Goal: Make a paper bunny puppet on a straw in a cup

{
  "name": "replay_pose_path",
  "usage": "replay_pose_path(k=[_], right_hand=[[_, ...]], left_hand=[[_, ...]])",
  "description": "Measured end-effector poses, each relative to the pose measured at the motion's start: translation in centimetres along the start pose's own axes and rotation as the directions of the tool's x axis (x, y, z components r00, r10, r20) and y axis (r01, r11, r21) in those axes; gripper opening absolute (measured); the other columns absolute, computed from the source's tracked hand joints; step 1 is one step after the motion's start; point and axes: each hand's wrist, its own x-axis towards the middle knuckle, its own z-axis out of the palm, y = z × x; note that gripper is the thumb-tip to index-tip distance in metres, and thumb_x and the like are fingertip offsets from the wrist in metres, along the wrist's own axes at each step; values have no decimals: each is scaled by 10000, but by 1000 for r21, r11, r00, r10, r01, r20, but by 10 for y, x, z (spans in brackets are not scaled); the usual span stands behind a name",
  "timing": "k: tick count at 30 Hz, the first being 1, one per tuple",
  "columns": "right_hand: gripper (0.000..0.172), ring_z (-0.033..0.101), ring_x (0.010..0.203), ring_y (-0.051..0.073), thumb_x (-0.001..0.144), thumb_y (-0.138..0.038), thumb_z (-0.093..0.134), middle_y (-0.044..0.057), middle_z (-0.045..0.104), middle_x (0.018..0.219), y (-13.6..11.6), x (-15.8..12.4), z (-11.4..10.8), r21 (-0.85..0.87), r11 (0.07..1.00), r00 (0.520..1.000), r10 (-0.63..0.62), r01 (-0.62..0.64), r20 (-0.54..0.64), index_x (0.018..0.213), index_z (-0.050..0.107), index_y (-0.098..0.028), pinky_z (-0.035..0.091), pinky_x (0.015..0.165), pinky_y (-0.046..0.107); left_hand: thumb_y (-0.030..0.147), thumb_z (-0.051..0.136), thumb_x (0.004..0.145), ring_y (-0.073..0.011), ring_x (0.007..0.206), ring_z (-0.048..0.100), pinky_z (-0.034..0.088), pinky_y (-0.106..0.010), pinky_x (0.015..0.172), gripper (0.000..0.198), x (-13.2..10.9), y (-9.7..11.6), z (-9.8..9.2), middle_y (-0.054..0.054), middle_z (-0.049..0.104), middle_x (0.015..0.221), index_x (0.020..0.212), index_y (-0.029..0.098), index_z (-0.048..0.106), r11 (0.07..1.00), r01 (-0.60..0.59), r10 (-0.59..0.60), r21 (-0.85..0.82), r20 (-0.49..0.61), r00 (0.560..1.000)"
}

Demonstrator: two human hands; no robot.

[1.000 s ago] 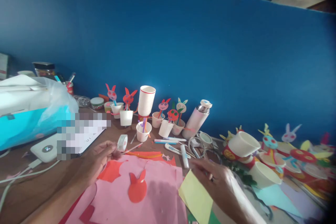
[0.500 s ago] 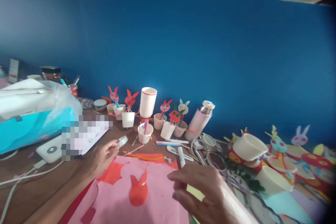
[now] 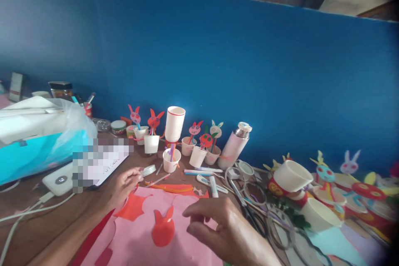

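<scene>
My left hand [image 3: 125, 185] pinches a small roll of clear tape [image 3: 147, 170] at the pink paper's far left corner. My right hand [image 3: 225, 227] hovers over the pink paper sheet [image 3: 187, 249], fingers curled loosely, nothing visible in them. A red bunny-head cut-out [image 3: 163, 228] lies on the pink sheet between the hands. A red paper scrap [image 3: 133, 206] with a hole cut in it lies just under the left hand.
Small white cups with paper bunnies [image 3: 197, 145] and a stack of cups [image 3: 174, 124] line the blue wall. A pink flask [image 3: 233, 145], markers [image 3: 203, 170], scissors [image 3: 246, 208], a power bank [image 3: 59, 178] and a bagged box [image 3: 34, 133] lie around. More cup crafts [image 3: 324, 187] crowd the right.
My right hand moved left from the yellow paper to above the pink sheet. The left hand laid the tape roll flatter, still holding it.
</scene>
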Motion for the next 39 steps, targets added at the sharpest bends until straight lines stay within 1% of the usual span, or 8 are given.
replay_pose_path(k=[5,9,12,19,24,30,33,39], right_hand=[[167,661,755,125,843,-198,612,-25,731,868,11,21,27,-60,997,999,-44,45,26,976,699,-247,471,710,199],[247,629,1006,200,826,-262,650,6,681,1099,30,62,64,-335,927,985,-169,169,29,1072,631,-253,481,846,275],[388,637,959,225,835,-300,639,60,621,1176,40,97,93,-403,906,989,-145,128,-10,1194,528,-204,528,737,297],[318,642,840,279,832,-354,619,117,629,1006,41,137,139,-515,855,996,-85,53,-38,1053,549,-138,533,679,388],[141,644,813,262,824,-91,528,129,648,895,45,146,144,-564,824,998,-69,60,5,954,580,-106,515,741,405],[130,627,878,263,839,-122,547,137,650,934,47,153,145,-530,848,1000,-26,19,-6,960,595,-116,511,773,399],[160,630,881,272,804,-149,610,139,647,960,44,154,144,-452,892,1000,-14,12,-2,961,612,-119,522,714,371],[166,632,865,214,886,-198,524,98,674,964,35,135,121,-102,993,988,43,-59,-151,920,680,-155,484,758,309]], left_hand=[[541,677,694,-257,910,688,544,-273,703,383,1,5,0,-128,620,1223,809,176,667,996,48,-50,-79,-16,999],[527,711,674,-270,851,698,539,-317,729,439,2,8,0,-97,731,879,909,159,664,990,84,-84,-110,5,996],[539,724,659,-251,805,692,531,-323,750,452,2,7,0,-57,718,825,901,162,665,987,61,-59,-149,20,998],[490,741,668,-185,610,643,485,-233,548,329,2,1,1,9,656,645,761,186,660,972,41,-32,-230,44,999],[398,753,667,-196,620,670,497,-235,545,250,1,6,-3,-6,691,673,772,187,669,961,103,-104,-255,8,995],[414,667,749,-243,764,708,556,-325,688,240,-5,22,-14,-67,738,910,843,193,674,935,176,-172,-308,41,984],[418,710,732,-256,786,712,558,-341,735,361,-9,31,-13,-81,734,938,1003,185,662,919,176,-162,-353,70,984],[392,750,711,-203,681,680,544,-258,593,263,-17,42,-10,-29,711,820,890,212,685,908,127,-123,-400,34,992]])
